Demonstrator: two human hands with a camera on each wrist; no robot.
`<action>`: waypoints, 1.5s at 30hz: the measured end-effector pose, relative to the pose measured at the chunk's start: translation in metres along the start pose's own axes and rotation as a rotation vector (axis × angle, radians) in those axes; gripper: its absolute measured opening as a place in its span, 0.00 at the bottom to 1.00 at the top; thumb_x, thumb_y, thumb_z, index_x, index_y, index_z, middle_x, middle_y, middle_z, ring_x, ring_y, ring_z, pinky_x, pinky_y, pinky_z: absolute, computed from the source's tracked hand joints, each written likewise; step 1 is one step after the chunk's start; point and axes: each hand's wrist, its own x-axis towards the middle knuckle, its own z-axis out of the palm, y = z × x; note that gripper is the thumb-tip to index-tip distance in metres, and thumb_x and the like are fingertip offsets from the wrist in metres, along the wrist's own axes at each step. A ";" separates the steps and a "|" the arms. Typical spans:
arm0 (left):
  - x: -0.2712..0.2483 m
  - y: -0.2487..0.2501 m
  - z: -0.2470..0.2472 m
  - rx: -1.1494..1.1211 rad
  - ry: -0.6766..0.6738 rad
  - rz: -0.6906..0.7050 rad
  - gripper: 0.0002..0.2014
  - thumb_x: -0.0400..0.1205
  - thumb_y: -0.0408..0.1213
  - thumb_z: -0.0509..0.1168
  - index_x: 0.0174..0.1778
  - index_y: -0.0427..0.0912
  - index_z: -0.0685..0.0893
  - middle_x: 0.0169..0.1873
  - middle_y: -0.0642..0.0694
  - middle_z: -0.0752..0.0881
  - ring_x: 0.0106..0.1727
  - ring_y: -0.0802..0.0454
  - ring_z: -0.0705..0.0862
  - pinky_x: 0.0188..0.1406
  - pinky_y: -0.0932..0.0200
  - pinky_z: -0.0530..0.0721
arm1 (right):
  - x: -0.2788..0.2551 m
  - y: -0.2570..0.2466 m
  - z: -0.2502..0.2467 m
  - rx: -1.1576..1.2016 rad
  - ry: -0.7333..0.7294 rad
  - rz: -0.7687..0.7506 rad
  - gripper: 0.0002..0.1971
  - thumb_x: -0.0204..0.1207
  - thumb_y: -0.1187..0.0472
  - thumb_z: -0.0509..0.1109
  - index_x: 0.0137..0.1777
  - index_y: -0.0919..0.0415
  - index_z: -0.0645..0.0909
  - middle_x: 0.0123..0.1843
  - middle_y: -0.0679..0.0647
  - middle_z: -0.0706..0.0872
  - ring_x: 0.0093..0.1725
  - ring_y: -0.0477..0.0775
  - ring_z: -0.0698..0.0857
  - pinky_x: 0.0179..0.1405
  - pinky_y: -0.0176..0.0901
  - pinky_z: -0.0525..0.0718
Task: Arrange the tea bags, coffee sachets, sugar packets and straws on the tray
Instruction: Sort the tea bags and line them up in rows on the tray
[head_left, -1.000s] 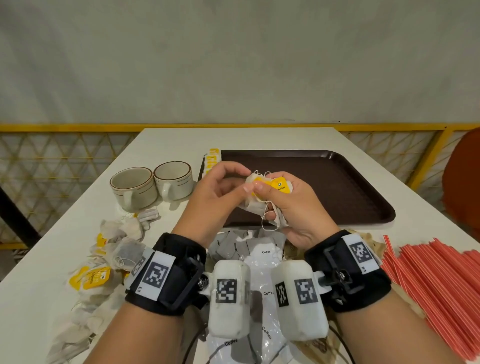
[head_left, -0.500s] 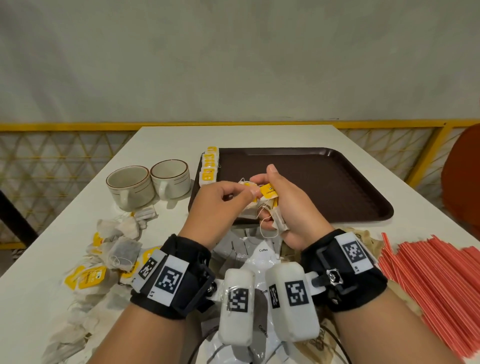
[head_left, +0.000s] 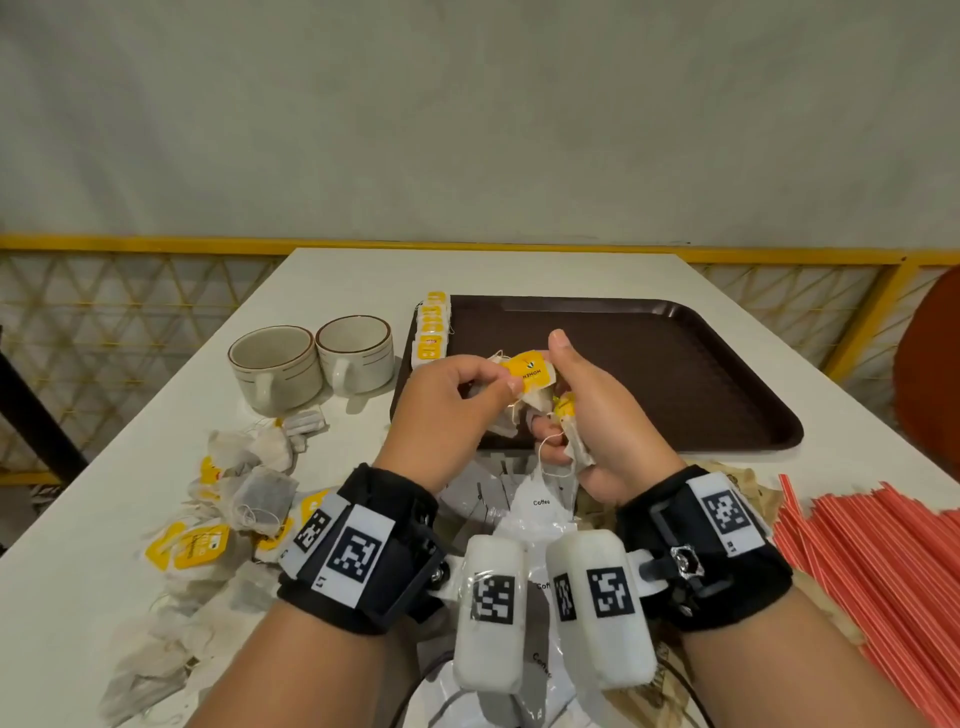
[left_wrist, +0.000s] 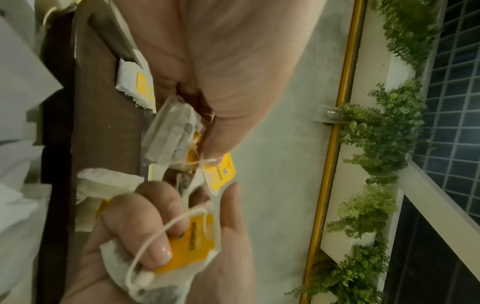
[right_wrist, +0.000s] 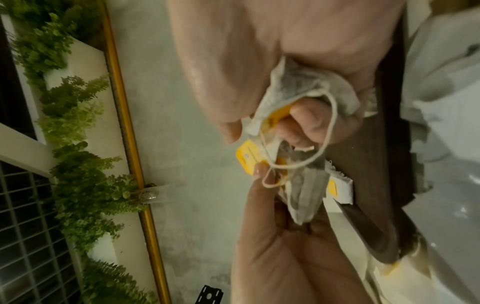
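Both hands are raised over the near edge of the brown tray (head_left: 675, 364). My left hand (head_left: 506, 382) pinches a tea bag with a yellow tag (head_left: 530, 370); the left wrist view shows that bag (left_wrist: 171, 133) hanging under the thumb. My right hand (head_left: 558, 410) grips a small bunch of tea bags (head_left: 574, 441) in curled fingers, with strings looping out (right_wrist: 311, 86). A row of tea bags (head_left: 431, 332) stands along the tray's left rim. Coffee sachets (head_left: 540, 504) lie under my wrists and red straws (head_left: 883, 551) lie at the right.
Two beige cups (head_left: 311, 358) stand left of the tray. A loose heap of tea bags (head_left: 234, 499) covers the table's left side, with small white packets (head_left: 306, 422) beside it. Brown paper packets (head_left: 743, 480) lie near the straws. A yellow railing runs behind the table.
The left hand's fingers have drawn one tea bag up and apart from the bunch in the right hand, and its yellow tag now faces up. Both hands stay over the tray's near edge.
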 end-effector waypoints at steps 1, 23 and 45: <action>0.001 -0.001 -0.001 -0.005 0.026 -0.005 0.06 0.79 0.38 0.70 0.37 0.49 0.88 0.33 0.55 0.87 0.39 0.59 0.83 0.48 0.60 0.82 | 0.001 0.000 -0.002 -0.018 0.018 -0.036 0.15 0.84 0.48 0.63 0.58 0.60 0.81 0.33 0.53 0.79 0.20 0.44 0.69 0.13 0.33 0.66; 0.006 -0.001 -0.012 -0.139 -0.015 -0.057 0.09 0.78 0.35 0.70 0.34 0.52 0.89 0.36 0.52 0.90 0.42 0.56 0.85 0.47 0.61 0.79 | -0.002 -0.001 -0.007 -0.584 0.058 -0.707 0.17 0.73 0.71 0.74 0.53 0.46 0.87 0.59 0.46 0.80 0.44 0.37 0.78 0.40 0.29 0.77; 0.004 -0.001 -0.006 -0.226 0.008 0.010 0.06 0.78 0.34 0.70 0.39 0.49 0.90 0.38 0.53 0.91 0.46 0.58 0.87 0.46 0.68 0.82 | 0.004 0.004 -0.005 -0.531 0.083 -0.501 0.14 0.75 0.62 0.75 0.59 0.54 0.80 0.35 0.52 0.82 0.35 0.43 0.82 0.38 0.37 0.79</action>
